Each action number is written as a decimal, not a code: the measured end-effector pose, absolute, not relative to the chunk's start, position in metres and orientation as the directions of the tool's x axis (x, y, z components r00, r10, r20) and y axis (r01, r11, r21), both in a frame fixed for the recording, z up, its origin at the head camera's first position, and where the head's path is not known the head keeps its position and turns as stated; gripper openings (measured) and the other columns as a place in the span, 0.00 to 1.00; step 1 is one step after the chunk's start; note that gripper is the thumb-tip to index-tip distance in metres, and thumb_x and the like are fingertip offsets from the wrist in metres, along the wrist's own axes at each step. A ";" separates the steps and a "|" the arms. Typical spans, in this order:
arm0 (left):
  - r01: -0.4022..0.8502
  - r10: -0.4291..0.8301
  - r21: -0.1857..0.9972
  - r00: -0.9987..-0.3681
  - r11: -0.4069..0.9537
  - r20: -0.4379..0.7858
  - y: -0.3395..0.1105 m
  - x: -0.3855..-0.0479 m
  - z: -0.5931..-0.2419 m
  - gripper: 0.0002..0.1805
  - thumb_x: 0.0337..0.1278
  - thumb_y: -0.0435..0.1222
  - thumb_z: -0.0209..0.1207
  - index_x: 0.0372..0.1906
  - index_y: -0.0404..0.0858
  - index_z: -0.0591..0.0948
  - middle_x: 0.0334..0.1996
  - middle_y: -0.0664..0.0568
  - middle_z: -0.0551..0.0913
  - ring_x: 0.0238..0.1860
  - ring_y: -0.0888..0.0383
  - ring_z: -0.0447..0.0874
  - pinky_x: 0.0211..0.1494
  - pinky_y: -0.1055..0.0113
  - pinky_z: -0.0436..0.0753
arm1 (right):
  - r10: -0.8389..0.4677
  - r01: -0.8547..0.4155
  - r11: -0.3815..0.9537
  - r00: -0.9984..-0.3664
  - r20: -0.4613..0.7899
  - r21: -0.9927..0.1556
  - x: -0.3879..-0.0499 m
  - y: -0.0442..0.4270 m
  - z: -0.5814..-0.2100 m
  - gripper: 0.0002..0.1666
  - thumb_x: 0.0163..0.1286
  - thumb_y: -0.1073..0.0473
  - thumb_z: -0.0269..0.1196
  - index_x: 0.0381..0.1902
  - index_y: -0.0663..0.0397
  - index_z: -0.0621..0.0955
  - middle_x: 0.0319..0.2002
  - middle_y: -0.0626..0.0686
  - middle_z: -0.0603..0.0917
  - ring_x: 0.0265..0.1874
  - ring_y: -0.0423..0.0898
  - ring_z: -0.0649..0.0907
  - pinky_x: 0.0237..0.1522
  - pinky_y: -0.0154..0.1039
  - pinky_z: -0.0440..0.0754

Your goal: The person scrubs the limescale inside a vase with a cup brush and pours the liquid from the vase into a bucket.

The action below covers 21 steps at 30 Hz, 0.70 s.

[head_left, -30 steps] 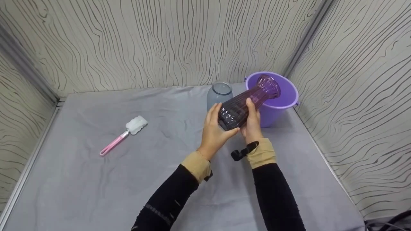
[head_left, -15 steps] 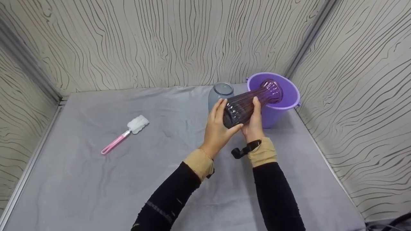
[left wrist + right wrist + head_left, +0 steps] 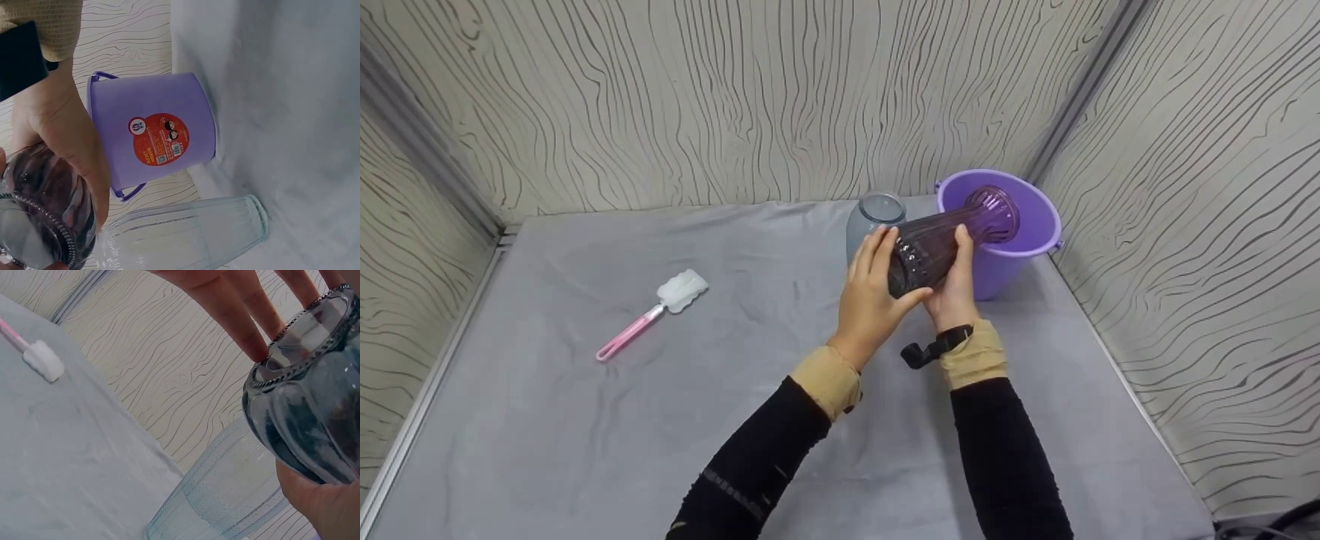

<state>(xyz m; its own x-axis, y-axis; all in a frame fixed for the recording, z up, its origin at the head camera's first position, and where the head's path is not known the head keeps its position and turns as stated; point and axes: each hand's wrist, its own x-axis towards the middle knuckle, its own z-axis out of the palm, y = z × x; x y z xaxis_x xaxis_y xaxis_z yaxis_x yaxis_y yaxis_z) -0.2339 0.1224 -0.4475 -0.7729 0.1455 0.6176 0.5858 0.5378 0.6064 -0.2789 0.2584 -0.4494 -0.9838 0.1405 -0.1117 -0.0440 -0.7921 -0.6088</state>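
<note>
Nearby, hands (image 3: pixel 873 304) partly hide the bluish vase (image 3: pixel 873 221) beside the bucket (image 3: pixel 996 271)

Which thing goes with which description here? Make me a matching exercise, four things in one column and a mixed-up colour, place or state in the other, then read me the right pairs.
Things:
1. Purple-tinted vase
2. Bucket
3. Bluish glass vase
4. Brush

Descriptions:
A. Lying on the grey cloth, pink handle and white head
B. Standing upright, partly hidden in the head view by the left hand
C. Purple, with a round red label showing in the left wrist view
D. Tilted, held by the left hand and the right hand

Pairs: 1-D, 2-C, 3-B, 4-A
</note>
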 end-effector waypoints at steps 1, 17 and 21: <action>0.589 0.151 0.596 -0.768 0.546 0.622 0.123 -0.234 -0.447 0.52 0.46 0.49 0.76 0.74 0.34 0.66 0.73 0.39 0.66 0.73 0.39 0.64 0.74 0.51 0.66 | 0.140 -0.045 -0.797 -0.984 -0.113 -0.603 -0.279 0.259 -0.449 0.24 0.77 0.38 0.49 0.58 0.48 0.72 0.46 0.50 0.81 0.44 0.44 0.83 0.49 0.39 0.84; 0.596 0.188 0.512 -0.745 0.618 0.641 0.130 -0.231 -0.430 0.51 0.48 0.49 0.75 0.76 0.36 0.66 0.74 0.40 0.66 0.73 0.37 0.64 0.68 0.48 0.73 | 0.042 0.036 -0.842 -0.990 -0.133 -0.538 -0.276 0.264 -0.440 0.38 0.74 0.31 0.48 0.68 0.50 0.65 0.58 0.55 0.74 0.53 0.48 0.80 0.55 0.42 0.83; 0.592 0.191 0.493 -0.741 0.637 0.643 0.131 -0.231 -0.428 0.51 0.49 0.50 0.75 0.76 0.37 0.66 0.74 0.41 0.66 0.72 0.37 0.65 0.65 0.48 0.77 | 0.013 0.055 -0.859 -0.992 -0.129 -0.509 -0.276 0.265 -0.438 0.39 0.74 0.31 0.48 0.70 0.50 0.63 0.59 0.56 0.73 0.53 0.48 0.80 0.55 0.43 0.82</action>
